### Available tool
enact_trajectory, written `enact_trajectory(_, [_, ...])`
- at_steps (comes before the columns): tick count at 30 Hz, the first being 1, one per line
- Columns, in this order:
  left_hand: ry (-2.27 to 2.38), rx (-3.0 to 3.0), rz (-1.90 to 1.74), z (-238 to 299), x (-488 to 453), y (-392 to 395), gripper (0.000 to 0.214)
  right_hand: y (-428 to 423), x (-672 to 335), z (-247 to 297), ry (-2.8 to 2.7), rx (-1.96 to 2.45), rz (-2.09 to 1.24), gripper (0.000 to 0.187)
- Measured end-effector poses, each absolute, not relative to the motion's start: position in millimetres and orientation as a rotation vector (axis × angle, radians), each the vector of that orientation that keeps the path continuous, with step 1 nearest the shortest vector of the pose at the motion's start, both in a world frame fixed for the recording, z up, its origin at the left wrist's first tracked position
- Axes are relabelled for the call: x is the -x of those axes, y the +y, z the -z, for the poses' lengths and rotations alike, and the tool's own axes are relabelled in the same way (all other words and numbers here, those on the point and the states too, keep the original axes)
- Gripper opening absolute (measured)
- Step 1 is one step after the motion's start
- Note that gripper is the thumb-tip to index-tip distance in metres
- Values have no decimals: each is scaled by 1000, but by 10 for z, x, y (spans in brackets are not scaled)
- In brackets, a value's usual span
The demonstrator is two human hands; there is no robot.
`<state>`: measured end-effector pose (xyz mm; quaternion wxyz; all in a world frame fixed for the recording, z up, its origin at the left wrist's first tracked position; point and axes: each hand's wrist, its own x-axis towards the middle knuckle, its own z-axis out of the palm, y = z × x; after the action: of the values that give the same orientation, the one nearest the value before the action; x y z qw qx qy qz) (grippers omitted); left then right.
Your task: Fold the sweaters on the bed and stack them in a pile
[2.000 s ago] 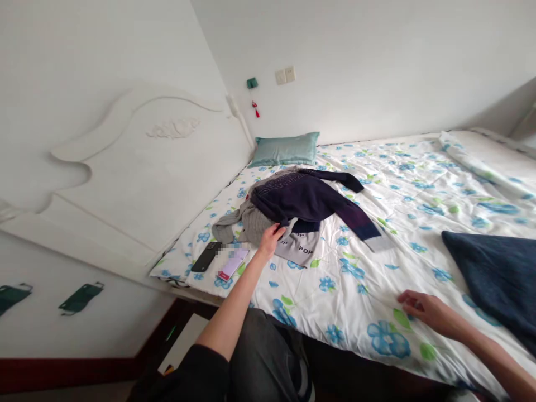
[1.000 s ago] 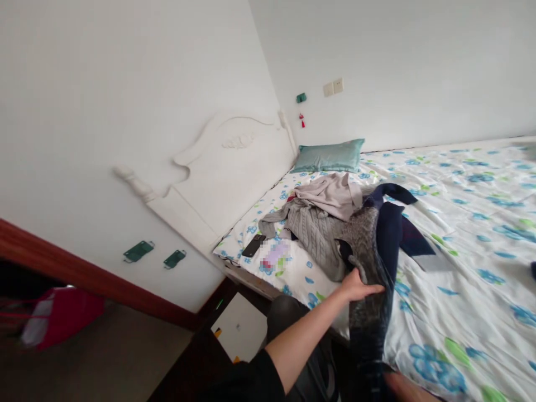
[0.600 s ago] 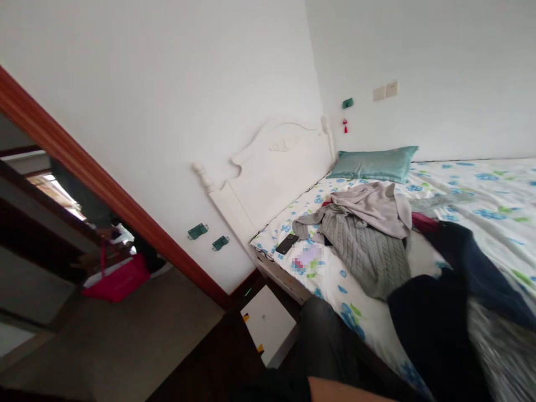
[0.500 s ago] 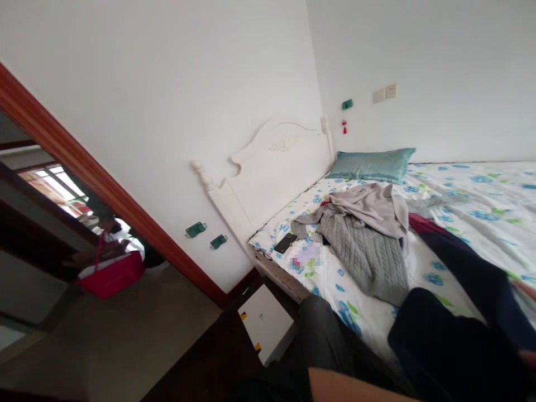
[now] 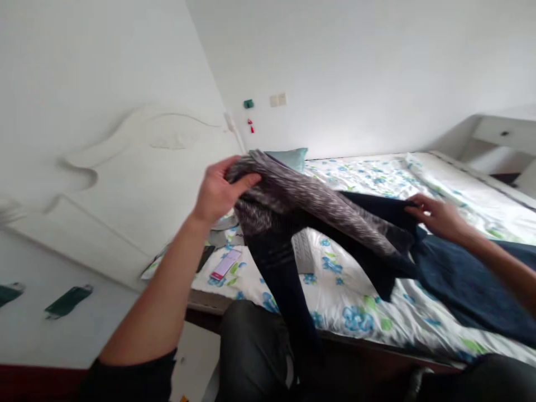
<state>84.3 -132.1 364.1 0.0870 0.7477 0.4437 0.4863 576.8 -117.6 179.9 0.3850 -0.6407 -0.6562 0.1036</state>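
Note:
A navy garment with a speckled grey-brown knit section (image 5: 310,190) is stretched above the bed between my two hands. My left hand (image 5: 220,187) is closed around its upper left end, thumb on top. At the other side, my right hand (image 5: 439,218) pinches a dark navy edge of it. One navy part hangs down in front of my knee. Dark blue cloth (image 5: 473,273) spreads over the bed below my right forearm; whether it belongs to the same garment I cannot tell. Behind the garment, a grey piece of clothing (image 5: 302,252) is mostly hidden.
The bed's flowered sheet (image 5: 355,318) lies before me. A phone with a lit screen (image 5: 226,264) rests near the bed edge, beside a dark phone-like object (image 5: 205,258). A teal pillow (image 5: 291,158), white headboard (image 5: 167,151) and low white cabinet (image 5: 195,357) stand around.
My view has swung right, and the doorway with the pink basket is out of sight. Both hands have come into full view, raising and spreading the navy garment.

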Motion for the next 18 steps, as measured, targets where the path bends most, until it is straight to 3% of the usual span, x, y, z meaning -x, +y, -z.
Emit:
enact_trajectory(5, [1314,-2461,-1786,-4042,-819,-1094,65,-759,-6439,-2662,-1314,1616,342,36])
enact_trajectory(9, [1211,-2465,-1298,-3794,-1071,-1167,56,-798,-6397,-2684,-1372,1581,365,37])
enact_trajectory(11, [1254,-2440,-954,-3414,-1213,-1206,35,-843,-6213,-2341,-1570,1606,212,42])
enact_trajectory(13, [1313,-2417,-736,-2933,-1350,-1237,22,-982,-5905,-1803,-1818,1570,-30,68])
enact_trajectory(18, [1323,-2242,-880,-1885,-1669,-1358,20,-1732,-4788,-273,-2282,1349,-833,118])
